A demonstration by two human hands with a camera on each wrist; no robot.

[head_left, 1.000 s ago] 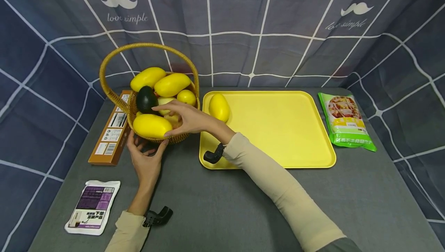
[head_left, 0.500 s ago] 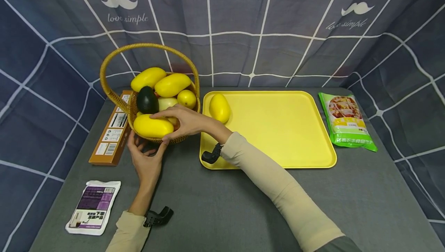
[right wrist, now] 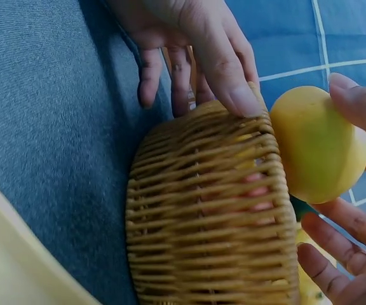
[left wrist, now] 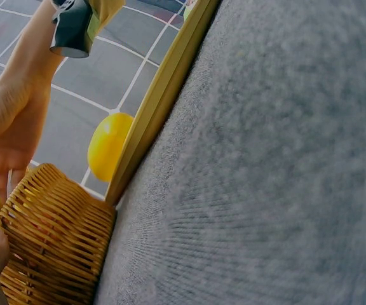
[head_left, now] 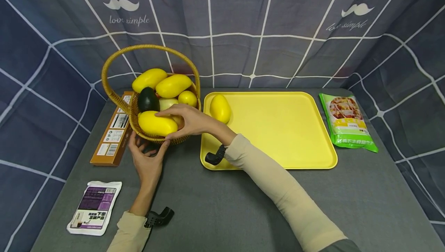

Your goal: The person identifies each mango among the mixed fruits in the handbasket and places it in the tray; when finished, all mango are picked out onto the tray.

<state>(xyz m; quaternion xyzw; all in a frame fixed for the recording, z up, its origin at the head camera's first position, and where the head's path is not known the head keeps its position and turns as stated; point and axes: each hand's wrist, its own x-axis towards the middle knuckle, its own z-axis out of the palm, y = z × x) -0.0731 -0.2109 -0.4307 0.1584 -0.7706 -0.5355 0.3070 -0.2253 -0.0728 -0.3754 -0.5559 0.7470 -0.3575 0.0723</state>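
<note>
A wicker basket [head_left: 135,123] with a tall handle stands at the left of the table, filled with fruit. My left hand [head_left: 147,163] holds its front rim, thumb on the outside in the right wrist view. My right hand [head_left: 190,120] reaches over the basket and grips a yellow mango [head_left: 156,123] at the front, thumb on one side and fingers on the other. Behind it lie a dark green avocado [head_left: 148,99], two more long yellow mangoes and a small lemon-like fruit [head_left: 187,98]. Fruit lower in the basket is partly hidden by the right hand.
Right of the basket lies a yellow tray [head_left: 274,128] with one yellow mango [head_left: 220,109] at its left end. An orange-brown box [head_left: 111,140] lies beside the basket. A white-and-purple pouch [head_left: 94,208] is front left, a green food packet [head_left: 347,120] far right.
My right hand's fingers have come down from near the avocado onto the front mango, which has shifted slightly right. The left hand keeps its hold on the basket.
</note>
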